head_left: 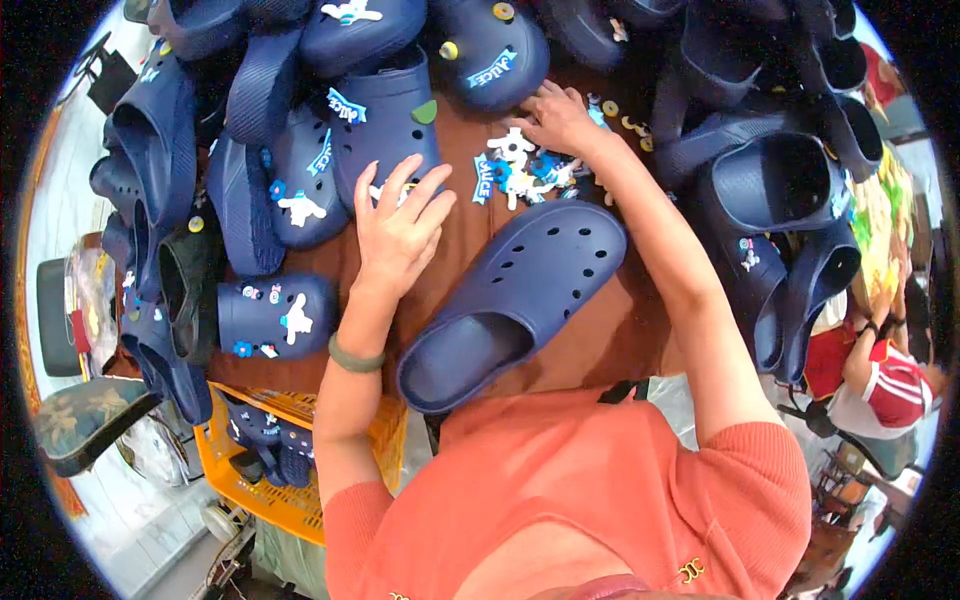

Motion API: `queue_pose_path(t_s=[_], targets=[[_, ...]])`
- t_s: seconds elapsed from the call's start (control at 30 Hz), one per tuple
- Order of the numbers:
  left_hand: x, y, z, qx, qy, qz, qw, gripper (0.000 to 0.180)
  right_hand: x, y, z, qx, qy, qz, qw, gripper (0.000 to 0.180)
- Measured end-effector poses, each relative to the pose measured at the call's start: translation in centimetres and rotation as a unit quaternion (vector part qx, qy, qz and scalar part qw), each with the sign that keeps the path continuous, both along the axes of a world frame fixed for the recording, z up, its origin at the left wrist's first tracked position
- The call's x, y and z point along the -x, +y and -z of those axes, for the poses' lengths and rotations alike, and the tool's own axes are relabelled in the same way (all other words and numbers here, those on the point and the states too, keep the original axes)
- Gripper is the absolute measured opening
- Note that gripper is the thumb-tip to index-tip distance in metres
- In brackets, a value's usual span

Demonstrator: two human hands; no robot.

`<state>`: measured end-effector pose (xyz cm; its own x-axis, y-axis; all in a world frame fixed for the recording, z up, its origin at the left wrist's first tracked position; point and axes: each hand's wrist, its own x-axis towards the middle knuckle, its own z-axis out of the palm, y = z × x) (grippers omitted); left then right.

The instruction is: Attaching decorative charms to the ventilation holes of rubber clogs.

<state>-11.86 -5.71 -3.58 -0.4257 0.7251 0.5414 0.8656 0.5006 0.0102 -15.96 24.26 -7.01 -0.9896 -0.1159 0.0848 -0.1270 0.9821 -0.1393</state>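
My left hand (400, 225) lies with spread fingers over the near end of a navy clog (385, 110), which carries a green charm and a blue lettered one. Part of a white charm shows beneath those fingers; I cannot tell whether they press on it. Beyond a loose pile of white and blue shoe charms (535, 180), my right hand (555, 118) reaches down with fingers apart, close to the toe of another navy clog (495, 55). What its fingertips touch is partly hidden. Between my arms rests a plain navy clog (545, 270) with bare holes, toe pointing away.
Decorated navy clogs (275, 315) crowd the brown table (640, 330) at left, with more clogs (775, 185) stacked at right. Below the table's left edge stands an orange crate (215, 450) holding clogs. Another person (880, 385) in red and white sits at far right.
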Motion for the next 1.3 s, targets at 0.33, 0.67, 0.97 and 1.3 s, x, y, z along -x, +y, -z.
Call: queue_pose_path(t_s=[0.33,0.67,0.97,1.3], targets=[[0.0,0.0,0.1,-0.002,0.009,0.003,1.0,0.031,-6.5,1.5,-5.7,-0.034,-0.055,0.021,0.998,0.031],[-0.1,0.5,-0.4,0.01,0.008,0.003,1.0,0.031,-0.3,1.8,1.1,-0.123,0.218,0.141,0.958,0.049],[-0.1,0.0,-0.6,-0.002,-0.004,0.01,1.0,0.034,-2.5,4.6,-0.6,-0.037,-0.026,0.256,0.966,0.04],[0.1,-0.2,-0.6,-0.007,0.0,0.032,0.999,0.036,-9.0,3.3,-4.0,-0.019,0.065,0.097,0.993,0.03]])
